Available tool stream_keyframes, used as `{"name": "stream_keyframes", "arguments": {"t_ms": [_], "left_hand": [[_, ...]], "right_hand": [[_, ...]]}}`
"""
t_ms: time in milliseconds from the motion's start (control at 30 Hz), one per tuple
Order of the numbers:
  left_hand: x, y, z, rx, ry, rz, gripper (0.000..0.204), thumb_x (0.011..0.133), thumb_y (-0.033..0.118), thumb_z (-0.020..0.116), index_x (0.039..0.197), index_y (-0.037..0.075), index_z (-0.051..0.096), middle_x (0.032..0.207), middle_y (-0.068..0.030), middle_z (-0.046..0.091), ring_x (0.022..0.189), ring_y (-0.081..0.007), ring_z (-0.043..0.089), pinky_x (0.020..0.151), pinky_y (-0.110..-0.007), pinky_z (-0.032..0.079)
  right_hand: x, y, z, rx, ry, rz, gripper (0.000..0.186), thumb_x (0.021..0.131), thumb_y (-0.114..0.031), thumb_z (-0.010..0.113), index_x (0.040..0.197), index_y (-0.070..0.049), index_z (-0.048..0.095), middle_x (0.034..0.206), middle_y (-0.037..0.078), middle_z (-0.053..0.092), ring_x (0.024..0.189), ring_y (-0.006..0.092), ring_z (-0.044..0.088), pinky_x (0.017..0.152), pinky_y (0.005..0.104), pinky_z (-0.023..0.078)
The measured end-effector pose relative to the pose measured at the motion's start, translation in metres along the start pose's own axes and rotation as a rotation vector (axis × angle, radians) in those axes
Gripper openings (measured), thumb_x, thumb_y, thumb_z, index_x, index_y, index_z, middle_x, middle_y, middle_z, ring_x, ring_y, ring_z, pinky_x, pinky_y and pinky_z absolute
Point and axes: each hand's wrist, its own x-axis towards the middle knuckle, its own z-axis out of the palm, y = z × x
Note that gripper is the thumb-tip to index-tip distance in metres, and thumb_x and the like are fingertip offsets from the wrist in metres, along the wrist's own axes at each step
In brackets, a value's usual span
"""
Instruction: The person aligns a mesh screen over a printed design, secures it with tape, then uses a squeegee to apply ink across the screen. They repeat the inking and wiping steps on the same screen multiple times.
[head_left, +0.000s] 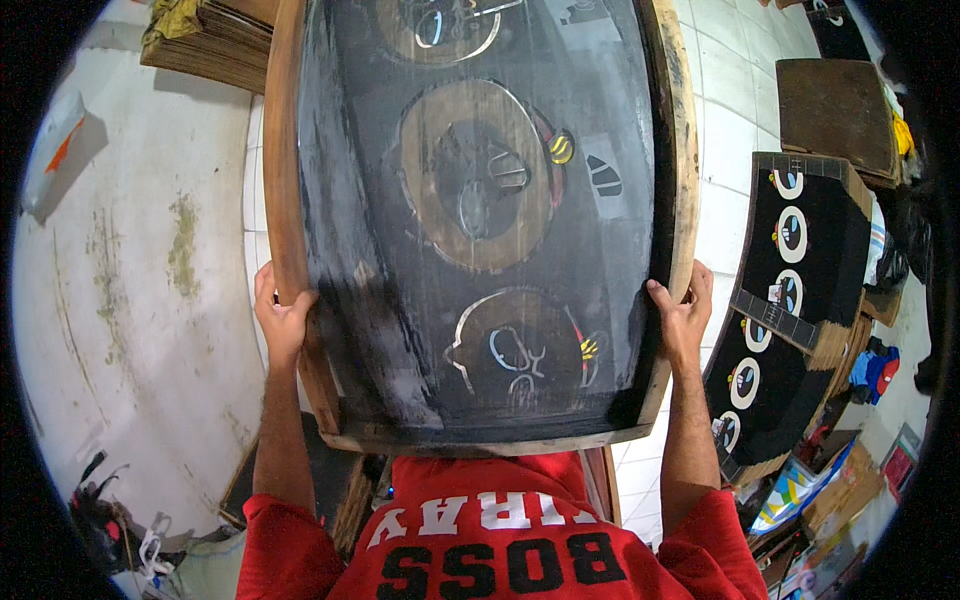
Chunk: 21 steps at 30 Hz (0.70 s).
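A large wooden-framed printing screen (375, 230) with dark mesh takes up the middle of the view. Round stencil-like designs with small yellow, red and pale blue marks run down it. My left hand (284, 318) grips the left wooden rail, thumb over the top edge and fingers around the outside. On the opposite rail my right hand (684, 310) holds the frame the same way, at about the same height. The near rail of the frame lies close in front of my red shirt. What lies directly under the screen is hidden.
At right, black printed panels (742, 385) with round white designs lie in stacks, beside a brown board stack (835, 110). More stacked sheets (215, 50) stand at far left by the stained white wall (150, 260). White tiles (725, 150) cover the floor.
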Motion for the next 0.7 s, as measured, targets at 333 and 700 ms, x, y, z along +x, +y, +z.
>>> {"name": "stream_keyframes", "arguments": {"t_ms": [333,700], "left_hand": [[-0.0009,-0.0027,0.0,0.081,-0.001,0.063,0.056,0.073,-0.006,0.077,0.127,-0.003,0.066,0.138,-0.0141,0.054,0.129,-0.0272,0.054,0.109,-0.039,0.045],[-0.0027,0.003,-0.0004,0.09,-0.007,0.024,0.061,0.07,-0.001,0.079,0.129,-0.002,0.065,0.135,-0.0167,0.056,0.129,-0.031,0.052,0.11,-0.042,0.043]], "right_hand": [[0.0,0.0033,-0.0009,-0.065,-0.011,0.018,0.056,0.077,-0.009,0.084,0.127,0.006,0.063,0.127,0.013,0.052,0.118,0.026,0.055,0.103,0.0386,0.047],[-0.0009,-0.0012,-0.0018,-0.062,-0.021,0.007,0.053,0.079,-0.005,0.083,0.127,0.004,0.062,0.128,0.011,0.051,0.119,0.0249,0.055,0.105,0.0379,0.046]]}}
